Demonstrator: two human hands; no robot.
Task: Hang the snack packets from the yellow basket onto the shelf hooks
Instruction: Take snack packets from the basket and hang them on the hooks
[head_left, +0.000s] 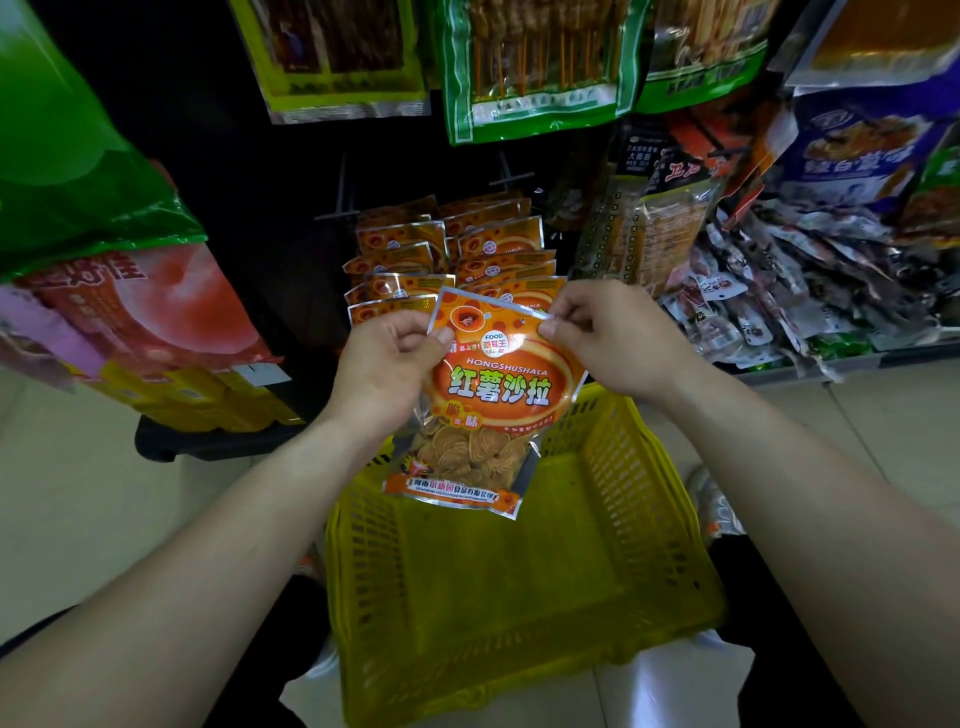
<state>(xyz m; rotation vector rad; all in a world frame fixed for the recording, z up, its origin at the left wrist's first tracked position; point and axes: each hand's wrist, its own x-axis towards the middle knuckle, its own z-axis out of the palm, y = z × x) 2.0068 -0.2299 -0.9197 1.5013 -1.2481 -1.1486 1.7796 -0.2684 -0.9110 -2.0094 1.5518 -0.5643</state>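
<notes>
Both hands, the left hand (387, 364) and right hand (605, 338), pinch one orange snack packet (491, 395) above the yellow basket (649, 467); next, thread it onto the hook at twelve o'clock.

Your left hand (387, 364) covers 9 o'clock edge of held packet (498, 395); your right hand (613, 338) covers its 1 o'clock corner, so hang hole cannot be seen. Packet hides middle of yellow basket's (649, 493) far rim. Hanging orange packets (405, 244) at 12 o'clock: lower parts hidden behind your hands; hooks (342, 192) nearly lost in dark. Green bag (78, 156) at 10 o'clock: blurred, cut by left edge. Small-packet pile (831, 291) at 3 o'clock: print too small to read. Your forearms run off bottom edge.
</notes>
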